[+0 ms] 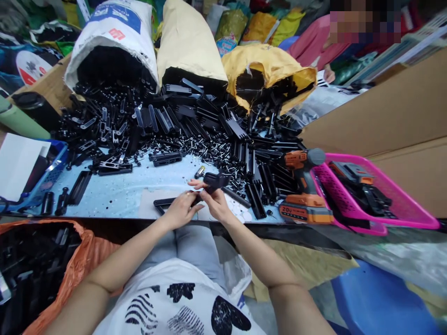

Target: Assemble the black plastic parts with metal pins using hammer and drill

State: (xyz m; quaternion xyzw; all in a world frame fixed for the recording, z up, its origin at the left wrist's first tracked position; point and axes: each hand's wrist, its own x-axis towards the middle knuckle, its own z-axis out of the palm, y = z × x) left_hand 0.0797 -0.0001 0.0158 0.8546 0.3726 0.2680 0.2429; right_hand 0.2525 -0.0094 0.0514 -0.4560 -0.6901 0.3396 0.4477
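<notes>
Both my hands meet at the near edge of the light blue table (122,190). My right hand (217,204) grips a small black plastic part (213,180), fingers closed round it. My left hand (182,208) is closed in a pinch against the same part from the left, over a flat black bar (165,202) lying on the table. A small metal cylinder (199,171) lies just beyond the part. Loose small screws (206,151) are scattered behind it.
A big heap of black plastic parts (181,118) spills from three sacks (115,42) at the back. An orange cordless drill (303,186) stands right, beside a pink basket (391,195). A blue tray (52,172) sits left, an orange bag (80,260) below. Another person's pink sleeve (310,44) shows far back.
</notes>
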